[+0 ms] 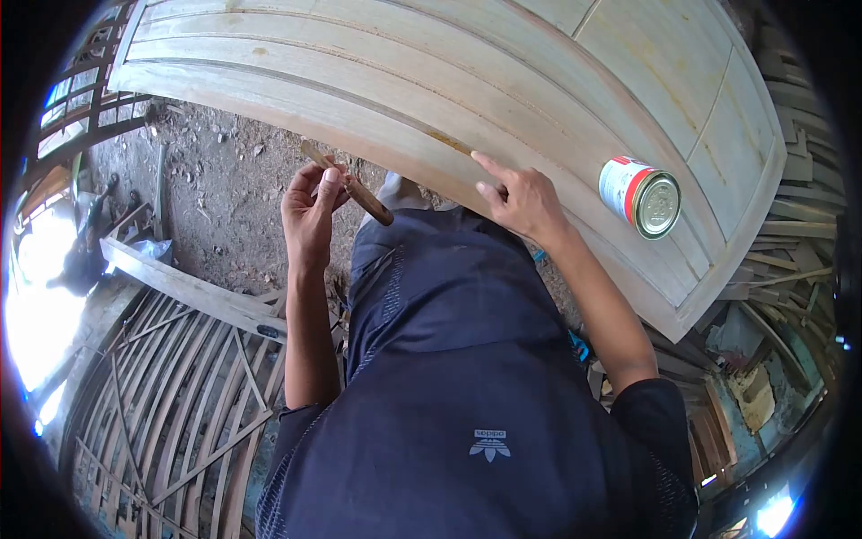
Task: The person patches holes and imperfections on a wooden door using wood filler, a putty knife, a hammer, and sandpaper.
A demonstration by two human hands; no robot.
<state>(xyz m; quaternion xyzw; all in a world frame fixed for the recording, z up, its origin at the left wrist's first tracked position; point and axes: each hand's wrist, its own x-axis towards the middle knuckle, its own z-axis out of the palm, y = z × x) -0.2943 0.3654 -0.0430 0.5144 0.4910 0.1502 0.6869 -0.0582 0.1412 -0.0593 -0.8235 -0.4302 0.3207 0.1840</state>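
One closed tin on wooden panel

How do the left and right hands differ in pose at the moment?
The left hand pinches a slim wooden stick, while the right hand holds nothing visible. The right hand's index finger points out at a groove in the wooden panel; the left hand's fingers curl around the stick, off the panel's edge. Both hands are bare.
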